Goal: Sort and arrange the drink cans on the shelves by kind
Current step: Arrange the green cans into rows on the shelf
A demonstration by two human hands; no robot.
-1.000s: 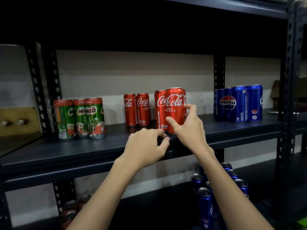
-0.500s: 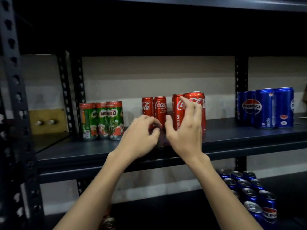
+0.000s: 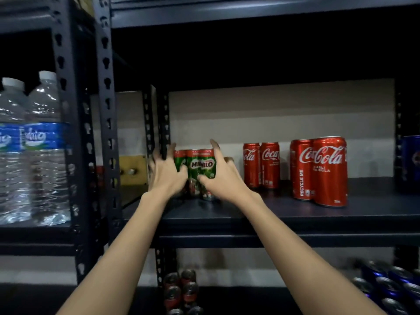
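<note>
Both my hands close in on the Milo cans [image 3: 200,169] at the left end of the middle shelf [image 3: 284,214] — left hand [image 3: 166,173] on the cluster's left flank, right hand [image 3: 223,176] on its right. The fingers are spread and curving round the sides of the green cans, the right forefinger raised above their tops; motion blur keeps me from telling whether either hand has a firm hold yet, so I call it touching rather than gripping.

The cans stand upright, long axes vertical, packed tight against one another, straight ahead of me and framed between my two palms. Neither hand is clearly the nearer; they flank the group about evenly, so any move will be a two-handed squeeze or slide, I judge, rather than a one-handed lift.

To the right on the same shelf, well apart from the Milo, stand two slim Coke cans [image 3: 261,165] at the back and a nearer Coke pair [image 3: 320,171] toward the front edge. A blue can [image 3: 411,164] shows at the far right. Below, more cans [image 3: 181,289] sit on the lower shelf — and water bottles [image 3: 34,146] fill the rack to the left.
</note>
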